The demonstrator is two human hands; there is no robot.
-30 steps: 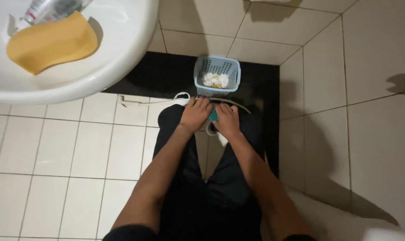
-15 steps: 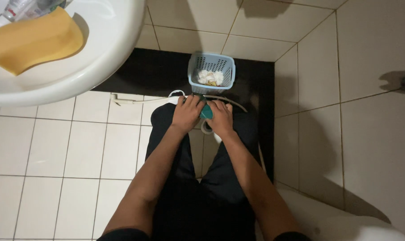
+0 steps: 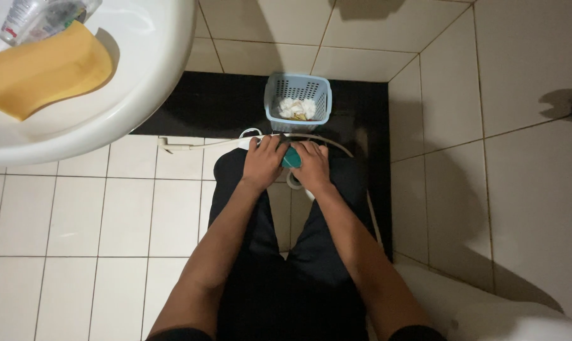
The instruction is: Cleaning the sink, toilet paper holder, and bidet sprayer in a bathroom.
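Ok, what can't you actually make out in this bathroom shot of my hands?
Head view only:
- Teal object: mostly covered by the left hand and right hand; its kind is unclear.
- White hose: its run behind the hands and knees is hidden.
- Basket contents: too small to identify beyond white crumpled stuff.
- Bottle in the sink: cut off by the top edge.

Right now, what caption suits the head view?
Both hands, left and right, press a teal pad near a blue basket.
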